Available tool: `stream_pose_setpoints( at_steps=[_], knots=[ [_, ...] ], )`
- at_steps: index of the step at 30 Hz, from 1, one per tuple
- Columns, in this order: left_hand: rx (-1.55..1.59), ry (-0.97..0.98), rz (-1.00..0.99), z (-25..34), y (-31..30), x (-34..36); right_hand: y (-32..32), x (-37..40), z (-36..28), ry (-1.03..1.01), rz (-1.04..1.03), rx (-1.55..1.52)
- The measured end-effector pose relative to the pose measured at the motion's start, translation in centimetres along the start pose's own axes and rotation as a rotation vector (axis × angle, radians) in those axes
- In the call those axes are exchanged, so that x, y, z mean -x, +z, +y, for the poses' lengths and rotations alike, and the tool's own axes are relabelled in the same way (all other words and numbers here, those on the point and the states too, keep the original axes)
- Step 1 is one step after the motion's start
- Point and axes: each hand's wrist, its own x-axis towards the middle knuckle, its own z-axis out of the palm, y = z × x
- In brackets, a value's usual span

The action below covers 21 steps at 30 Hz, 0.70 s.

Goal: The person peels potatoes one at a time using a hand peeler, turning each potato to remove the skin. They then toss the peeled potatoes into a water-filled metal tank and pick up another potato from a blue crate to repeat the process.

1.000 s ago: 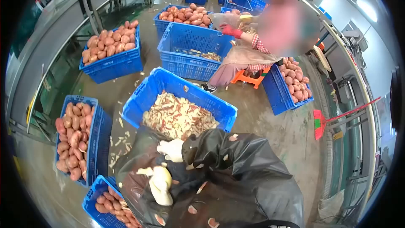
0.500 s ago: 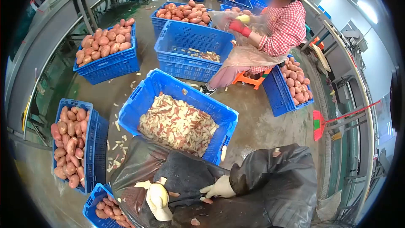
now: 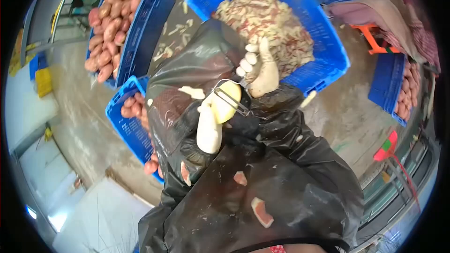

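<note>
My left hand [image 3: 209, 131], in a pale glove, holds a peeled yellow potato [image 3: 229, 96] over the lap of a dark plastic apron [image 3: 253, 168]. A thin metal peeler [image 3: 239, 107] lies across the potato's near face. Just right of and above the potato, my right hand [image 3: 263, 77], also gloved, has its fingers curled and its thumb raised; the peeler's frame runs to this hand. Loose peel [image 3: 191, 92] rests on the apron beside the potato, and more pieces [image 3: 261, 212] stick lower down.
Ahead is a blue crate [image 3: 330, 56] of peelings [image 3: 267, 23]. Crates of red potatoes stand at left [image 3: 140, 42], lower left [image 3: 129, 129] and right [image 3: 386, 82]. Part of a seated co-worker [image 3: 375, 16] shows at upper right, beside an orange stool [image 3: 372, 40]. A red broom [image 3: 386, 147] is at right.
The view has tilted down and turned. My right hand has come up from the lap to beside the potato, and the peeler now shows against the potato in my left hand.
</note>
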Motion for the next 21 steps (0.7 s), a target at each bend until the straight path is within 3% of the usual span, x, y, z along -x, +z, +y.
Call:
stream_pose_setpoints(
  at_steps=[1, 3, 4, 5, 7, 8, 9, 10, 11, 12, 13, 14, 15, 16, 17, 18, 19, 20, 21],
  knots=[
    [-0.367, -0.107, 0.146, 0.4, -0.6, 0.1, 0.3, 0.2, 0.5, -0.027, 0.028, 0.04],
    [-0.883, 0.703, -0.039, 1.2, 0.3, -0.4, 1.9, 0.9, 0.6, -0.022, 0.07, 0.094],
    [-0.732, 0.568, -0.109, 1.2, 0.7, -0.2, 2.0, 1.6, 0.5, 0.006, 0.058, 0.181],
    [-0.738, 0.564, -0.108, 1.6, 0.7, -0.7, 2.2, 1.3, 0.3, 0.025, 0.044, 0.266],
    [-1.22, 0.594, -0.14, 2.3, 0.6, -1.2, 2.0, -0.2, -0.6, 0.015, 0.099, 0.269],
    [-1.366, 0.722, -0.083, 2.6, 0.8, -1.3, 1.1, -1.6, -1.3, -0.113, 0.129, 0.304],
    [-1.366, 0.722, -0.09, 3.1, 0.9, -1.2, -0.1, -3.4, -2.1, -0.24, 0.156, 0.341],
    [-1.125, 0.609, -0.128, 3.6, 0.8, -1.0, -1.4, -5.0, -3.4, -0.251, 0.115, 0.056],
    [-0.891, 0.5, -0.163, 4.1, 0.8, -1.1, -0.5, -3.7, -2.8, -0.255, 0.109, 0.05],
    [-0.783, 0.539, -0.232, 4.4, 0.8, -1.4, 0.3, -1.7, -1.7, -0.128, -0.044, 0.014],
    [-0.619, 0.341, -0.299, 4.7, 1.2, -1.4, 1.4, -0.2, -0.7, 0.007, -0.185, -0.018],
    [-0.621, 0.285, -0.278, 5.0, 1.5, -1.4, 2.6, 0.4, 0.5, -0.146, -0.054, 0.364],
    [-0.624, 0.223, -0.262, 5.2, 1.5, -1.3, 1.1, -1.5, -0.2, -0.017, 0.075, 0.193],
    [-0.917, 0.388, -0.313, 4.5, -0.2, -2.4, -1.6, -4.0, -2.1, -0.023, 0.136, 0.149],
    [-0.916, 0.408, -0.316, 5.0, 0.1, -2.6, -3.2, -5.6, -3.6, -0.029, 0.19, 0.111],
    [-0.9, 0.363, -0.384, 5.9, 0.6, -2.4, -2.4, -4.5, -3.4, -0.174, -0.099, -0.119],
    [-0.882, 0.313, -0.449, 6.6, 1.1, -1.9, 0.6, -1.5, -2.3, -0.139, -0.151, -0.14],
    [-0.181, -0.033, -0.428, 6.7, 1.7, -1.1, 1.9, 0.3, -0.1, -0.153, -0.146, 0.071],
    [-0.542, 0.209, -0.6, 6.7, 1.4, -2.5, 2.5, 1.3, 1.2, -0.17, -0.142, 0.281]
  ],
)
